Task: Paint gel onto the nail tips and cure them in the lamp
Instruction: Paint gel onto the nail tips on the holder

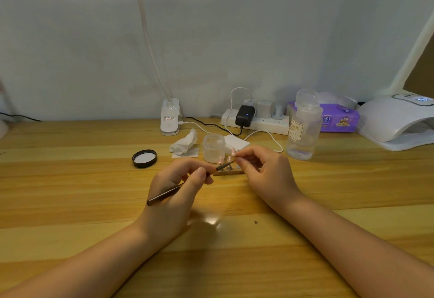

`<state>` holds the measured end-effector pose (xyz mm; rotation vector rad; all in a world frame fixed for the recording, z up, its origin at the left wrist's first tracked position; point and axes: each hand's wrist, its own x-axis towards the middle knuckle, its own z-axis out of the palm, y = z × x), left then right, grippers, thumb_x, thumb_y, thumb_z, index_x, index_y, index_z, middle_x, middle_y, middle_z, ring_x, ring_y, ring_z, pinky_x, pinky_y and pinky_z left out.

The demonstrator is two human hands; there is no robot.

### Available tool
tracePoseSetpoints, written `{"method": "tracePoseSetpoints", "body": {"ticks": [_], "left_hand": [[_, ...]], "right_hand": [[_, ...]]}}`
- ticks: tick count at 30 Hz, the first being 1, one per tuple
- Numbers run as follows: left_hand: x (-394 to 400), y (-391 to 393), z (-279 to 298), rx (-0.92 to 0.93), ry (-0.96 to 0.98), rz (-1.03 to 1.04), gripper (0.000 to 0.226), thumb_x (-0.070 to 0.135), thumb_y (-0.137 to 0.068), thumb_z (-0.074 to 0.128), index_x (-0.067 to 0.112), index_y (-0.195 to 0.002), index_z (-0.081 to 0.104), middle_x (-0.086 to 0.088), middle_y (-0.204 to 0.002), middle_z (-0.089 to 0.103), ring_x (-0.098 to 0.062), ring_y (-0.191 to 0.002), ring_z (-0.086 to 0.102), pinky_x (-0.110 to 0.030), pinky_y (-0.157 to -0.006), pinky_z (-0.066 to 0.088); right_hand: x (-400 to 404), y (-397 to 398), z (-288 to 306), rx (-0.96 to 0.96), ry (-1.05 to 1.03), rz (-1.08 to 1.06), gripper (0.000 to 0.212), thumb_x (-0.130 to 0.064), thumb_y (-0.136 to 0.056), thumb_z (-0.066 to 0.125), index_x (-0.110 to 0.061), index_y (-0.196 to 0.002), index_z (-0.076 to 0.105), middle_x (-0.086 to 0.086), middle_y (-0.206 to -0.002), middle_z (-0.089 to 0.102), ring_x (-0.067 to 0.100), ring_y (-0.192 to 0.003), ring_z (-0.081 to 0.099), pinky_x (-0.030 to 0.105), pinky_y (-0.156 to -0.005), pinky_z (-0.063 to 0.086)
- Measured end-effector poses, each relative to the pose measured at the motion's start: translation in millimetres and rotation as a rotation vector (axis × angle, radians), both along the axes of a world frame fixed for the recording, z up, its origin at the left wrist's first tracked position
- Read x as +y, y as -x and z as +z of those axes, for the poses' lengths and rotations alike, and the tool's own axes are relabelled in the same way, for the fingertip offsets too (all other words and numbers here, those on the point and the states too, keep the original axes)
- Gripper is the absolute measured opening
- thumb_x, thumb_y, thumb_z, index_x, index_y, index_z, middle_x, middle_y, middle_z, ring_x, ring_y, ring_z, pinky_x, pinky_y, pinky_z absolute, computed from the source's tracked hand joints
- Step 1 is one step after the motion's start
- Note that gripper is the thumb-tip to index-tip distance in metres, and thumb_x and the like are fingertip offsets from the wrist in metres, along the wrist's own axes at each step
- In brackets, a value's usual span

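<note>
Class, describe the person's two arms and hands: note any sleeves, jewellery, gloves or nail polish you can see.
Both forearms are bare to the frame's edge: no sleeves show. The left hand and right hand wear no gloves, rings, watch or bracelets. Nails look short and unpainted, though small.

Cure lamp (397,119) cut off right; nail stand (229,172) partly hidden.

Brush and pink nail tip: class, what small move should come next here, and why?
Probably bring the brush tip onto the nail tip. The left hand holds the brush pointed at it, just short, while the right hand pinches the nail tip's stand above the holder.
</note>
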<state>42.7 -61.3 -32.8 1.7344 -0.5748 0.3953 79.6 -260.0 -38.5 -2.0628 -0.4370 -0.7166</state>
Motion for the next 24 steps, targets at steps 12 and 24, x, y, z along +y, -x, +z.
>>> {"method": "tracePoseSetpoints", "body": {"ticks": [12,24], "left_hand": [[-1.9,-2.0,-1.2,0.046,0.049,-0.036,0.033,0.042,-0.086,0.053,0.018,-0.102,0.071,-0.003,-0.092,0.074,-0.017,-0.093,0.069,-0.025,-0.082,0.053],[-3.3,-1.3,0.9,0.005,-0.038,0.028,0.021,0.028,-0.088,0.061,0.025,-0.106,0.072,0.002,-0.095,0.073,-0.021,-0.096,0.067,-0.037,-0.082,0.053]], "right_hand": [[-0.4,-0.2,-0.3,0.002,0.001,0.023,0.014,-0.004,-0.086,0.067,-0.012,-0.097,0.071,-0.006,-0.082,0.067,0.003,-0.08,0.062,0.01,-0.067,0.047],[0.4,-0.3,0.2,-0.003,0.032,0.006,0.012,-0.005,-0.085,0.068,-0.011,-0.095,0.072,-0.002,-0.085,0.069,0.005,-0.077,0.062,0.013,-0.068,0.049]]}}
